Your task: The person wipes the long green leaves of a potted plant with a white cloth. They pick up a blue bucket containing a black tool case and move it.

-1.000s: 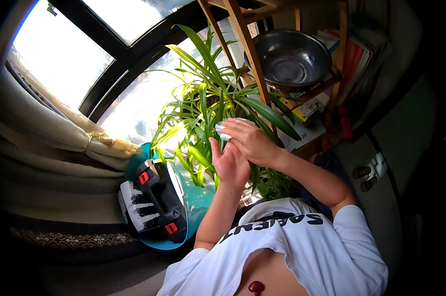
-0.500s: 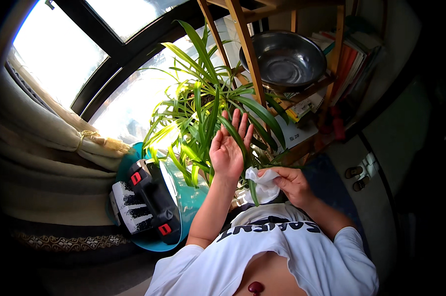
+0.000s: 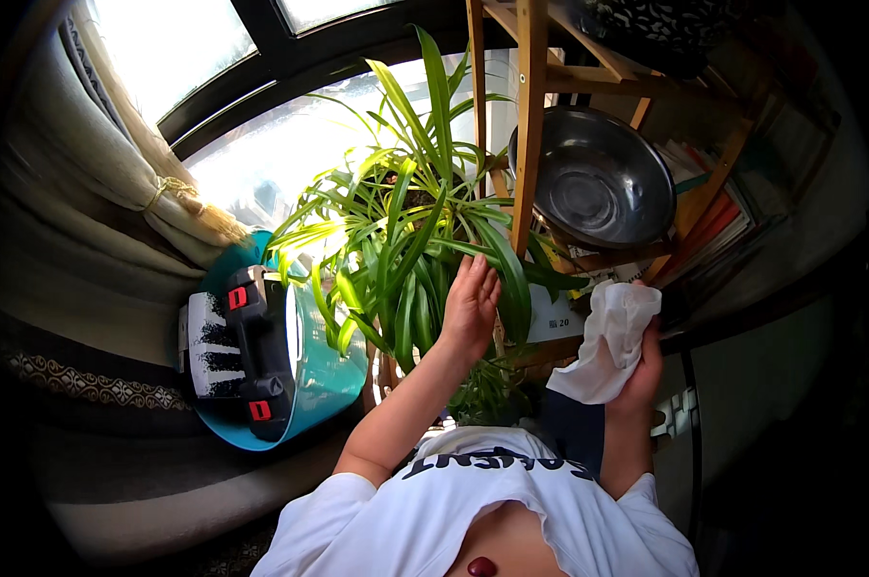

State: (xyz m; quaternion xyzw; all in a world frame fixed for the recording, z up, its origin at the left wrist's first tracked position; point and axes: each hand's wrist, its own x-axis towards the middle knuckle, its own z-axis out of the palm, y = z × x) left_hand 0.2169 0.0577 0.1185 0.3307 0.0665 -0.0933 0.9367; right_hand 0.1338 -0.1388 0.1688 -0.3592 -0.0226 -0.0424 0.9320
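A spider plant with long green and yellow-edged leaves spreads before the window. My left hand is raised at its front right side, fingers stretched upward and lying side by side. Its fingertips reach one of the broad leaves; whether they touch it I cannot tell. Nothing shows in that hand. Off to the right, my right hand holds up a crumpled white wipe, which hangs partly unfolded and covers most of the fingers.
A wooden rack stands right of the plant, with a dark metal basin and books on it. At left, a turquoise tub holds a black case with red latches, beside a tied-back curtain.
My right hand has moved right, away from the plant, and the wipe is now more spread out. My left hand has turned from palm up to sideways. The view has shifted.
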